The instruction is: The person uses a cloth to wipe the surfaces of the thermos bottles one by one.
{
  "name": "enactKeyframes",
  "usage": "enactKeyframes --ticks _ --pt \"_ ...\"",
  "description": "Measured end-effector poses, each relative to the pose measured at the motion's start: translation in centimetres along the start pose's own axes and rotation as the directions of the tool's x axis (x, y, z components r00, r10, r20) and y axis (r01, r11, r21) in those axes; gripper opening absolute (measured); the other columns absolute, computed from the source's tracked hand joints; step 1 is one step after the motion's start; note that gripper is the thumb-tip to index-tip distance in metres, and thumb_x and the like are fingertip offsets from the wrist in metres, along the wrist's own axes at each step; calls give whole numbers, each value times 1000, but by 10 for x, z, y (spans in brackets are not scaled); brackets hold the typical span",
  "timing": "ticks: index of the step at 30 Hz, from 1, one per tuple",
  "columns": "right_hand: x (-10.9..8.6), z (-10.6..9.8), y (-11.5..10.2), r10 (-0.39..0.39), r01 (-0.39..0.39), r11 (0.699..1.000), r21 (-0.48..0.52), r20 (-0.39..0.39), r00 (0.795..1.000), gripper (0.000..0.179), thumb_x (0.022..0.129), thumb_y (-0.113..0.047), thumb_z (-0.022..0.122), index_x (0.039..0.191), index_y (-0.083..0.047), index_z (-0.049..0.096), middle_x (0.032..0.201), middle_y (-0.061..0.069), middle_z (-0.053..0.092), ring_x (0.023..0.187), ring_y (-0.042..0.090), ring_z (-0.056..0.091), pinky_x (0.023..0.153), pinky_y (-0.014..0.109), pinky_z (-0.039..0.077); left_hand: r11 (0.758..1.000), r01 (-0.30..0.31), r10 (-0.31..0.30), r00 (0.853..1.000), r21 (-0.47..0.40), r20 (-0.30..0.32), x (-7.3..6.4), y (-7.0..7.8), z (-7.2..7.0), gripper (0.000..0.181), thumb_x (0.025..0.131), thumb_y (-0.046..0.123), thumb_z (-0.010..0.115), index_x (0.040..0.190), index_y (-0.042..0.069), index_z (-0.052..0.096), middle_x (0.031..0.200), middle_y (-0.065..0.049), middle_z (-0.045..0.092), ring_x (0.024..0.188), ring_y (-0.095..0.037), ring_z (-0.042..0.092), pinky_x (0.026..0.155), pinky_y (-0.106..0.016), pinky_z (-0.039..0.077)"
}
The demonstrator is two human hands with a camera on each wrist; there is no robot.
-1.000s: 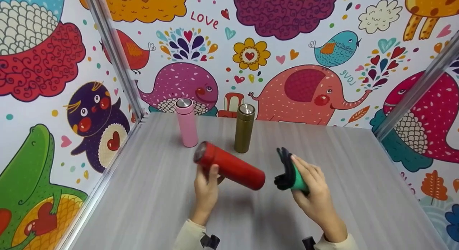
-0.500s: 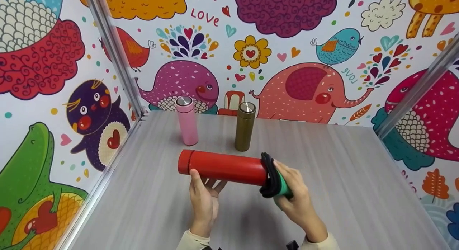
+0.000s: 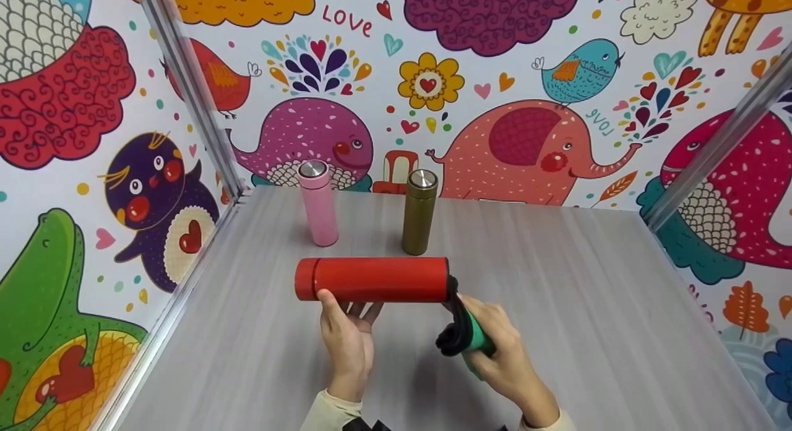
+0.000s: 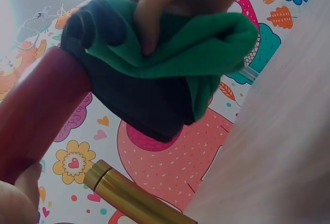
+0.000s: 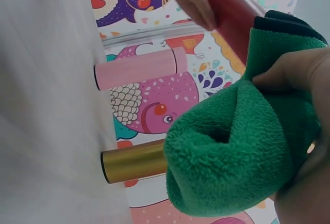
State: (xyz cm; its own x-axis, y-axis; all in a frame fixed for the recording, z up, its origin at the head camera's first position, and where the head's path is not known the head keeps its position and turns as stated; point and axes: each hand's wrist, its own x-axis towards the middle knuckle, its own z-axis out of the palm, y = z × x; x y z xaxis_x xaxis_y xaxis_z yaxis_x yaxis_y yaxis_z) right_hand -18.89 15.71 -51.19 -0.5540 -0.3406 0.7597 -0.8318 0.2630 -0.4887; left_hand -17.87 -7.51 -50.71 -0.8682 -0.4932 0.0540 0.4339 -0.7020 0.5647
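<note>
My left hand holds a red thermos bottle level above the table, with the thumb in front near the cap end and the fingers behind and below. A folded green and black towel is gripped in my right hand. The towel's black side touches the bottle's base at the right end, and its lower part hangs below the bottle. In the left wrist view the towel covers the end of the bottle. The right wrist view shows my thumb pressing on the green terry side of the towel.
Behind the red bottle, a pink thermos bottle and an olive-gold thermos bottle stand upright on the grey table. Walls with cartoon prints and metal corner posts enclose the table at the back and sides.
The red bottle has swung from tilted to level and shifted left. My right hand has brought the towel left against its base, then slid it slightly down.
</note>
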Motion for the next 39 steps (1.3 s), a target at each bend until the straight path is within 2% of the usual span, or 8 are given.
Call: enactKeyframes --ticks 7,11,18,21,25,32,35,39 --pt "25 -5 -28 -79 78 997 -12 -75 994 78 53 26 57 129 11 59 128 26 60 116 28 54 104 25 40 998 -6 5 1000 59 21 -5 -5 0 54 105 48 41 137 4 44 121 -17 55 103 -30 63 87 -49 56" --pt "35 -6 -31 -75 71 997 -42 -98 992 78 53 25 57 130 12 58 129 27 60 114 30 55 104 24 39 998 -3 1 999 61 35 -9 -7 0 56 104 49 41 138 5 41 122 -17 54 104 -31 63 87 -49 56" --pt "11 7 2 1 -1 1000 -22 -17 1000 84 58 23 62 139 3 55 137 14 59 109 26 56 95 23 42 999 -40 38 999 34 37 -7 0 -3 54 105 49 39 137 6 41 124 -18 51 108 -33 62 90 -50 54" --pt "10 10 -11 -25 25 1000 -3 -21 999 81 56 24 61 136 7 56 133 17 61 109 26 57 95 23 43 998 -53 52 998 23 28 -5 3 -5 51 105 46 41 137 6 41 126 -17 51 109 -33 61 91 -51 54" --pt "19 8 -33 -78 78 997 12 -48 996 77 55 26 57 130 11 58 128 23 62 110 29 57 100 24 43 998 -57 57 998 6 16 -2 4 -6 53 104 47 43 138 7 40 126 -17 50 109 -32 60 91 -51 54" --pt "21 2 -25 -146 141 988 -64 -89 985 70 58 22 63 127 11 60 126 26 62 110 30 58 103 26 43 995 -88 85 993 44 78 -7 -2 -7 52 104 49 40 136 7 42 123 -17 50 106 -29 61 86 -48 57" --pt "27 -2 -26 -141 135 989 -65 -99 985 71 58 21 64 128 13 58 127 27 61 114 29 57 105 27 41 995 -82 75 992 60 105 -10 -5 -8 53 104 50 39 135 8 43 122 -17 52 105 -29 62 85 -48 57" --pt "28 -4 -22 -71 69 997 -34 -76 995 79 56 22 64 134 12 54 132 27 58 117 27 56 105 26 40 995 -81 73 989 65 127 -13 -6 -8 54 104 51 39 137 8 42 123 -18 52 106 -29 62 86 -48 57"
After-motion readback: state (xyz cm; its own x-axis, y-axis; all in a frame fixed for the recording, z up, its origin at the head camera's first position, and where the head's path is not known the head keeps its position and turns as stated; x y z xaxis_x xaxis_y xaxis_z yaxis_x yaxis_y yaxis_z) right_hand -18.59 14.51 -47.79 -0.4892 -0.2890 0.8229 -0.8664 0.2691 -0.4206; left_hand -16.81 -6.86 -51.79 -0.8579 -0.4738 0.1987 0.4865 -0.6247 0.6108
